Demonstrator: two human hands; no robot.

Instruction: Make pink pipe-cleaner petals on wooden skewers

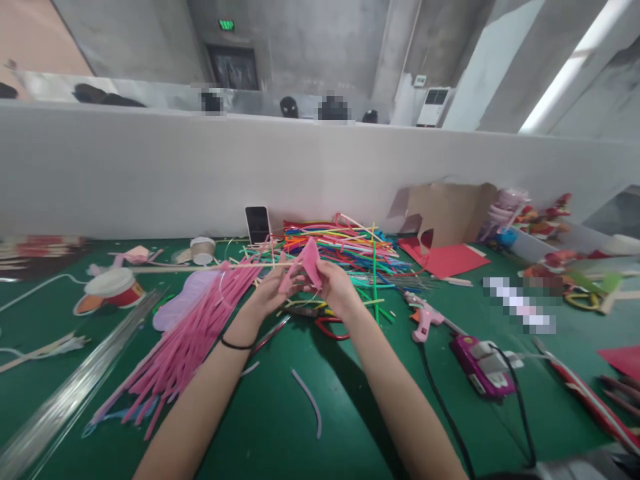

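Observation:
Both my hands are raised together above the middle of the green table. In my right hand [336, 285] a thin, bent pink piece [312, 262], like felt or paper, is pinched between fingers and thumb. My left hand [267, 293] is closed around a thin wooden stick [200, 269], which extends to the left. Its fingers are also close to the pink piece; whether they touch it I cannot tell. Beneath my hands lie pliers [303, 311] and red-handled scissors [333, 328]. A bundle of pink pipe cleaners [193, 353] lies beside my left forearm.
Multicoloured pipe cleaners [345, 243] are heaped at the back, near a phone [258, 225]. To the right are a pink glue gun [424, 319], a purple power strip [480, 367] with cables, and red sheets [445, 259]. A paper cup [117, 288] stands left. A white partition [200, 170] closes the back.

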